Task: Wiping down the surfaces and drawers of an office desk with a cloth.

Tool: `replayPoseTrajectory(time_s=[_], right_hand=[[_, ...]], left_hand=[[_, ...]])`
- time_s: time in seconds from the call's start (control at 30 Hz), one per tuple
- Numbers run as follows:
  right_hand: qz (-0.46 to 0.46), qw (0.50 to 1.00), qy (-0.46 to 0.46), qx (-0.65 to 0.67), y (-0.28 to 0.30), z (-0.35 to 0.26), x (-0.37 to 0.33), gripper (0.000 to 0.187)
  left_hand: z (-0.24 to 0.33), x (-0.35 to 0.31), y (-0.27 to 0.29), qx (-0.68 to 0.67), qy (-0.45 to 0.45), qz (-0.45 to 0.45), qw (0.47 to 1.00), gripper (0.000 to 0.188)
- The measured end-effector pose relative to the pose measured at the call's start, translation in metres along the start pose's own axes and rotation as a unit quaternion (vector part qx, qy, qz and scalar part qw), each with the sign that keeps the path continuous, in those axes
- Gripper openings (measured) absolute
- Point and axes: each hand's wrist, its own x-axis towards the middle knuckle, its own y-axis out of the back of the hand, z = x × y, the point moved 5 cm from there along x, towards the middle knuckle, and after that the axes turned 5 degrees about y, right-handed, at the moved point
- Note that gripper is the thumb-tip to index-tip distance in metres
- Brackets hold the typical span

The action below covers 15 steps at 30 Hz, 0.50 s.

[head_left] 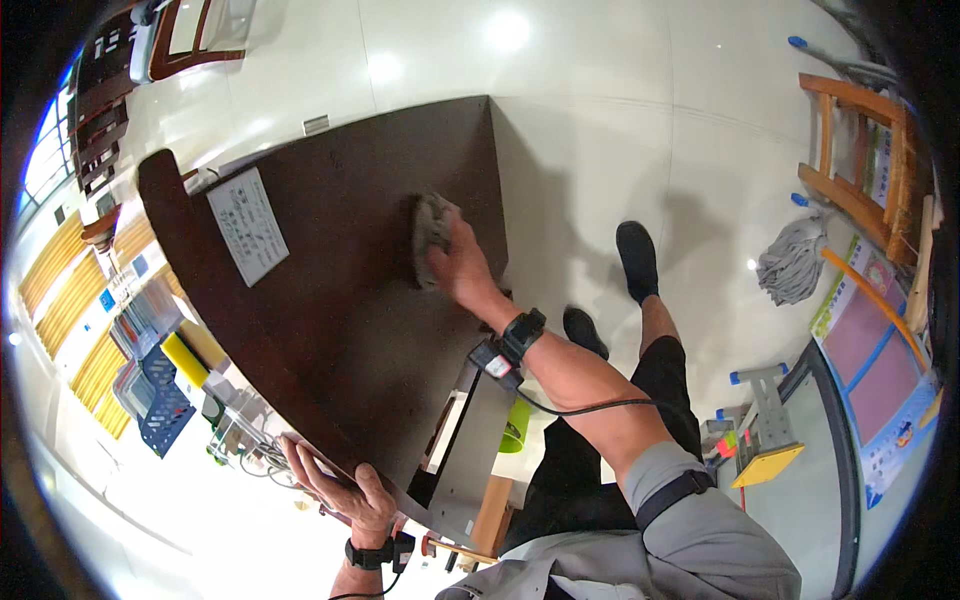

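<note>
A grey cloth (pixel 432 240) lies bunched under my right hand (pixel 463 262), whose fingers are closed round it. They press it against the broad dark brown wooden panel (pixel 340 310) of a piece of furniture, toward its far right part. My left hand (pixel 345 495) rests at the panel's near left curved edge, fingers stretched and thumb apart. A white printed sheet (pixel 248 227) is on the panel's left part. Both wrists wear black straps with small devices and cables.
Right of the panel, my feet in black shoes (pixel 637 262) stand on pale tiles. Farther right are a grey mop head (pixel 792 262), a wooden chair (pixel 850 170) and a step stool with a yellow top (pixel 768 465). A green bin (pixel 515 427) is below the panel; a blue basket (pixel 165 405) is left.
</note>
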Motion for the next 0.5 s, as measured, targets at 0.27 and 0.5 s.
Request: replayPoseTrajectory(time_s=[0.27, 0.5], right_hand=[[-0.003, 0.949, -0.223, 0.223, -0.067, 0.079, -0.179, 0.065], [-0.112, 0.991, 0.041, 0.06, -0.06, -0.123, -0.171, 0.086]], left_hand=[[0.005, 0.004, -0.003, -0.042, -0.027, 0.038, 0.998, 0.075], [0.005, 0.007, -0.002, -0.005, -0.058, 0.028, 0.998, 0.074]])
